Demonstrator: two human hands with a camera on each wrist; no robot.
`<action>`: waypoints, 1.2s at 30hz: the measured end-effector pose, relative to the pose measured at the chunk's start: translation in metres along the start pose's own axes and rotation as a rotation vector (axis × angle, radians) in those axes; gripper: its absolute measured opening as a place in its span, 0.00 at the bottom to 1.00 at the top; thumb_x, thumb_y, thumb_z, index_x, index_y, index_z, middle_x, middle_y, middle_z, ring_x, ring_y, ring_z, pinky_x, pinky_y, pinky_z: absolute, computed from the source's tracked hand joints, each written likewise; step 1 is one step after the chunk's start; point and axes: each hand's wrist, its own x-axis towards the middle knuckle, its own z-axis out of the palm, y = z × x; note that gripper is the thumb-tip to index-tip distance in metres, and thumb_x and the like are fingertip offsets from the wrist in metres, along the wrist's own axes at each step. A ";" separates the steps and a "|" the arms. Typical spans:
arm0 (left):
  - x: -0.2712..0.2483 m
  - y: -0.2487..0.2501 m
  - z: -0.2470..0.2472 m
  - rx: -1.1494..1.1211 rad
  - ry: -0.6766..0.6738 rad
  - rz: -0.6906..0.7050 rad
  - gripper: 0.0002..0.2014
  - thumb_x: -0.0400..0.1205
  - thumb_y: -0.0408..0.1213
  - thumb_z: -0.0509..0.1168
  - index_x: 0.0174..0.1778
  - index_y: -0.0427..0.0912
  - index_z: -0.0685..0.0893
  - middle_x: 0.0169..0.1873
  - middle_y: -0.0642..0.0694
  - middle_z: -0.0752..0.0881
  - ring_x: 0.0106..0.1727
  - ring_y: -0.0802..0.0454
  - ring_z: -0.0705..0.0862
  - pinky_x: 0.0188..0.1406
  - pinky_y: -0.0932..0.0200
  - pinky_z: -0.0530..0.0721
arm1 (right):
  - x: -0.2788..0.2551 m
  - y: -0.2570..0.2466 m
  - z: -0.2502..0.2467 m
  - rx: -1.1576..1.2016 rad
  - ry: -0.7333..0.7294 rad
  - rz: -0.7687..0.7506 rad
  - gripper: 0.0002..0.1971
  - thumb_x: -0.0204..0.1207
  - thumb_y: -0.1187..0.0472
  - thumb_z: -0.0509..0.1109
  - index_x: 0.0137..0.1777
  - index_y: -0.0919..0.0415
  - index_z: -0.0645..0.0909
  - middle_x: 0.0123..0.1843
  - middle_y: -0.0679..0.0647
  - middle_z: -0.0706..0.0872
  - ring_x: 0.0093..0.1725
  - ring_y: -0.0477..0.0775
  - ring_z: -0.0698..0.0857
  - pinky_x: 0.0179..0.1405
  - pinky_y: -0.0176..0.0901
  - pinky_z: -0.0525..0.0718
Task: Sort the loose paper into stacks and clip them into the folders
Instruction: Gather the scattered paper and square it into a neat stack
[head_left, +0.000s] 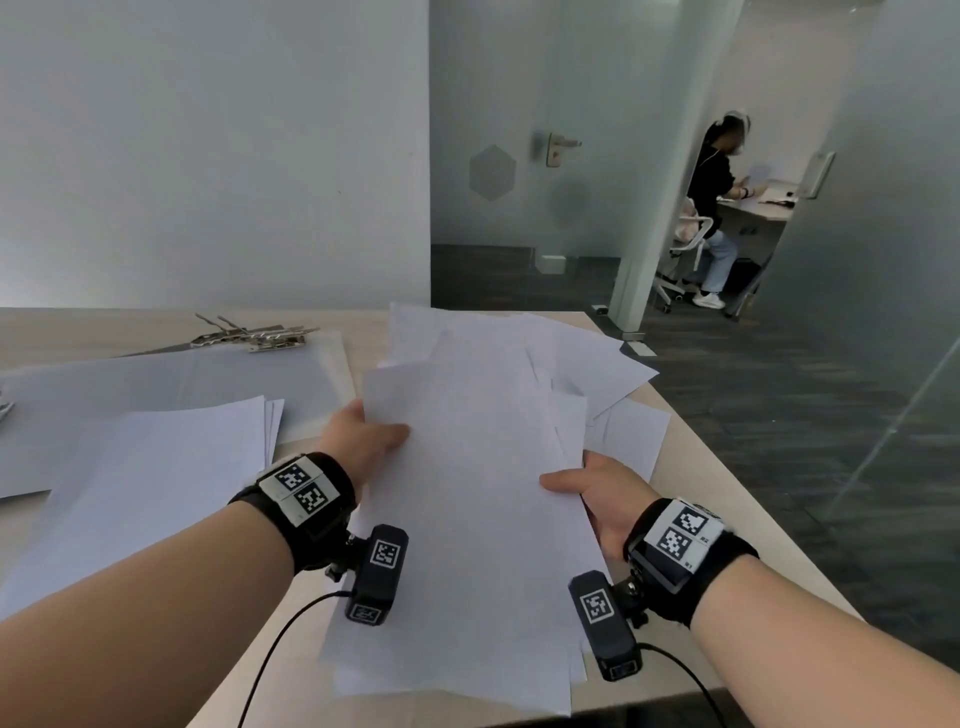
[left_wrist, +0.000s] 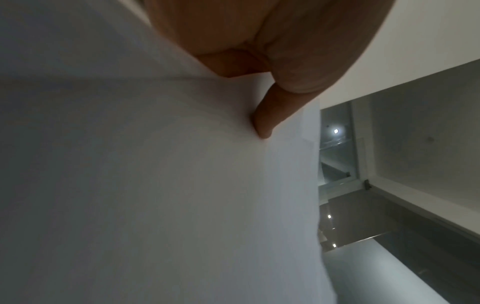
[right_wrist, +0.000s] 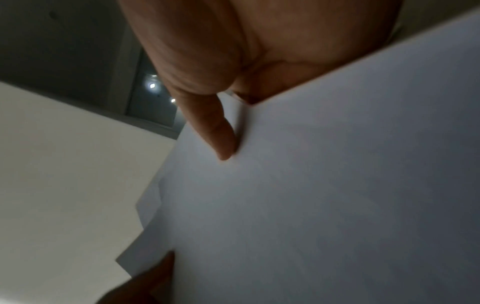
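Observation:
I hold a sheaf of white paper (head_left: 467, 499) above the table with both hands. My left hand (head_left: 363, 441) pinches its left edge, thumb on top, fingers hidden beneath. My right hand (head_left: 587, 493) pinches the right edge the same way. In the left wrist view the left thumb (left_wrist: 267, 117) presses on the paper (left_wrist: 155, 185). The right wrist view shows the right thumb (right_wrist: 221, 135) on the sheets (right_wrist: 311, 205). More loose sheets (head_left: 587, 358) lie fanned behind. A neat stack (head_left: 156, 467) rests on the open grey folder (head_left: 182, 384) at left, near its metal clip (head_left: 260, 335).
The beige table (head_left: 322, 613) ends at its right edge (head_left: 727, 467), with dark carpet beyond. A white wall stands behind the table. Through a doorway at the far right a person (head_left: 717, 208) sits at another desk.

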 end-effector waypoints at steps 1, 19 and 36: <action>-0.002 0.010 -0.002 -0.036 -0.001 0.041 0.16 0.73 0.21 0.70 0.56 0.38 0.85 0.51 0.34 0.90 0.49 0.34 0.90 0.54 0.37 0.88 | -0.001 -0.008 0.005 -0.024 0.025 -0.070 0.14 0.75 0.74 0.72 0.60 0.66 0.86 0.55 0.67 0.92 0.55 0.71 0.90 0.60 0.69 0.86; -0.008 0.016 -0.010 0.035 -0.089 0.249 0.08 0.78 0.33 0.73 0.53 0.42 0.89 0.47 0.46 0.93 0.48 0.49 0.92 0.60 0.44 0.87 | -0.004 -0.028 0.034 -0.145 0.158 -0.412 0.15 0.70 0.52 0.82 0.52 0.61 0.89 0.47 0.54 0.94 0.49 0.54 0.93 0.60 0.61 0.88; -0.014 -0.008 -0.019 -0.092 -0.134 0.121 0.14 0.82 0.25 0.63 0.60 0.43 0.86 0.52 0.41 0.92 0.51 0.40 0.90 0.53 0.45 0.88 | 0.002 -0.008 0.051 -0.087 0.096 -0.383 0.06 0.78 0.64 0.74 0.53 0.59 0.90 0.50 0.52 0.94 0.52 0.54 0.93 0.58 0.52 0.88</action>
